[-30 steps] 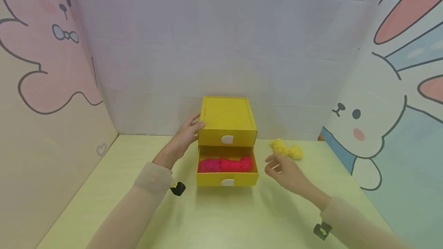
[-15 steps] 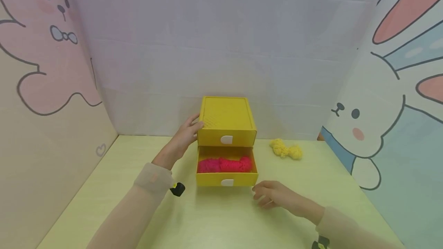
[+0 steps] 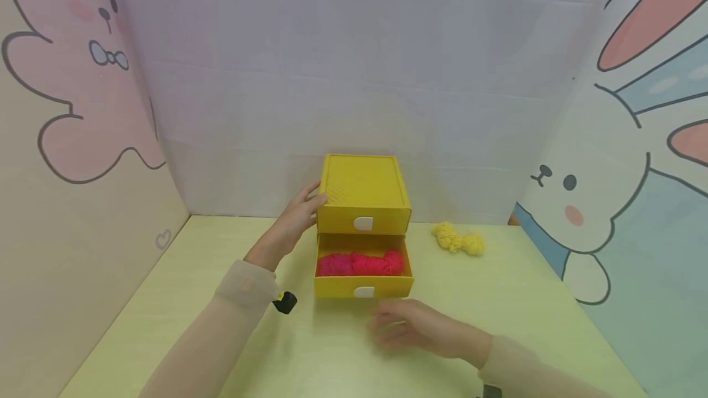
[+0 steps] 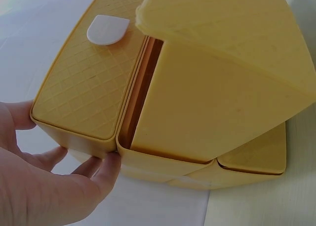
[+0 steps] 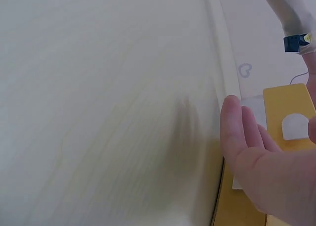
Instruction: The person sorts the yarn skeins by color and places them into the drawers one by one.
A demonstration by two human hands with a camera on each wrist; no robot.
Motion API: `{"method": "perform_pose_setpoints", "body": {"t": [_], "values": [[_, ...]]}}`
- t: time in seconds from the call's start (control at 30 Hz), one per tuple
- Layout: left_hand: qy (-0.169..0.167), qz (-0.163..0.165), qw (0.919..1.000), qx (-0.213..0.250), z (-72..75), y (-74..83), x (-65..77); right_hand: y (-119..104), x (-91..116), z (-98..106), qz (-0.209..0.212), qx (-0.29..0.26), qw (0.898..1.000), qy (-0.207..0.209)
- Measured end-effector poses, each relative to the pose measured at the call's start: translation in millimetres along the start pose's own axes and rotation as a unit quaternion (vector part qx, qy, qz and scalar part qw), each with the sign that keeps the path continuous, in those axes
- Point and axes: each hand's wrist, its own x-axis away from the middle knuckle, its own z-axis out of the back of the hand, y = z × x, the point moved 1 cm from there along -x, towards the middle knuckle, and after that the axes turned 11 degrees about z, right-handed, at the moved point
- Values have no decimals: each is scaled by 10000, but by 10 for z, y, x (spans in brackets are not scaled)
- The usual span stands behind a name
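One second on, still grips yellow drawer cabinet [image 3: 365, 183] with left hand [image 3: 292, 224] but sweeps empty, loose-fingered right hand [image 3: 420, 326] from yellow yarn [image 3: 457, 240] to just before lower drawer [image 3: 338, 287], apparently shifting work there.

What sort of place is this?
Probably a staged tabletop booth: pale yellow-green wood-grain table, creased whitish backdrop sheet behind it, and flat pastel cartoon-rabbit side panel on the right.
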Motion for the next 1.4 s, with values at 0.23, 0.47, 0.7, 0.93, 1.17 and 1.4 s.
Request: {"method": "perform_pose_setpoints", "body": {"t": [0.23, 0.47, 0.7, 0.93, 1.17, 1.4], "values": [[-47, -45, 10000, 1, 5, -4, -2, -11, -153, -135, 16, -522, 9983, 249], [-53, -67, 10000, 15, 1, -12, -6, -24, -262, -233, 73, -1033, 9938, 407], [-25, -55, 10000, 14, -1, -12, -13, -26, -308, -279, 106, -1311, 9896, 584], [-20, -25, 10000, 13, -2, -17, -31, -15, -420, -256, 186, -1493, 9862, 692], [-34, -22, 10000, 27, 3, -30, -24, 1, -580, -173, 294, -1662, 9818, 869], [-42, 2, 10000, 74, 6, -24, -35, -8, -685, -88, 443, -1581, 9827, 858]]}}
